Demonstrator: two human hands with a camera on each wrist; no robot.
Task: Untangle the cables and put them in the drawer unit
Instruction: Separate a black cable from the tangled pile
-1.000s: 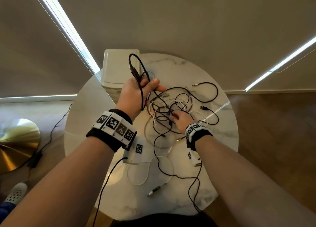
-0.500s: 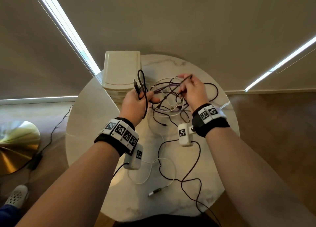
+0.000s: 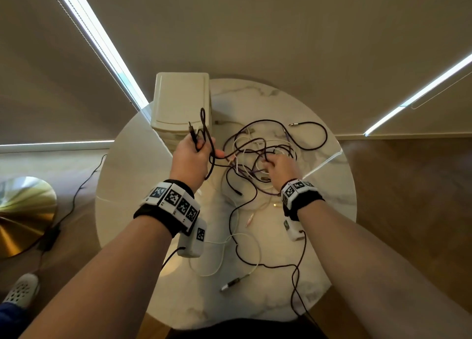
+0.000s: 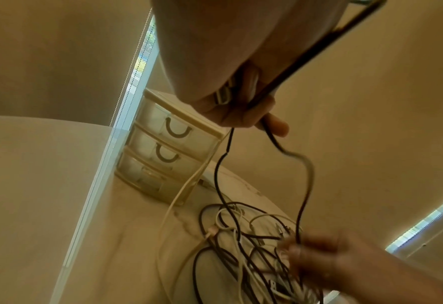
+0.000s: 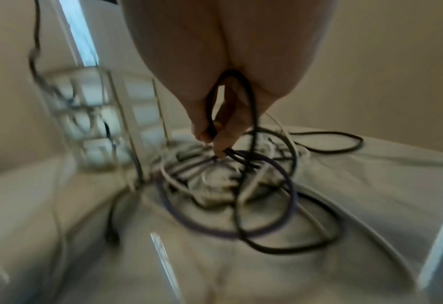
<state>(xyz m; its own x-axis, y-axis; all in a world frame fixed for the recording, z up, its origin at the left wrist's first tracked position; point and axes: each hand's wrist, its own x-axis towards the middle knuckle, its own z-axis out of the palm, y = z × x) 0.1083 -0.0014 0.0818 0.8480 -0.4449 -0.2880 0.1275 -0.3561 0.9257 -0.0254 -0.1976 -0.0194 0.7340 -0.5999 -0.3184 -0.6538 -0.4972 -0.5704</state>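
Right hand (image 3: 279, 166) dropped back into tangle (image 3: 258, 159) mid-frame, fingers pinching black strand. Left hand (image 3: 190, 159) grips black cable (image 3: 205, 131). Best: feed slack gently, no yanking.

You are in a home, most likely a living room. You stand over a small round marble table (image 3: 332, 211) set close to windows covered by beige roller blinds (image 3: 281, 32), with daylight showing in strips at their edges. The floor (image 3: 408, 185) is wood. A brass lamp base (image 3: 23, 211) stands on it to your left, its cord (image 3: 76, 193) trailing across the boards.
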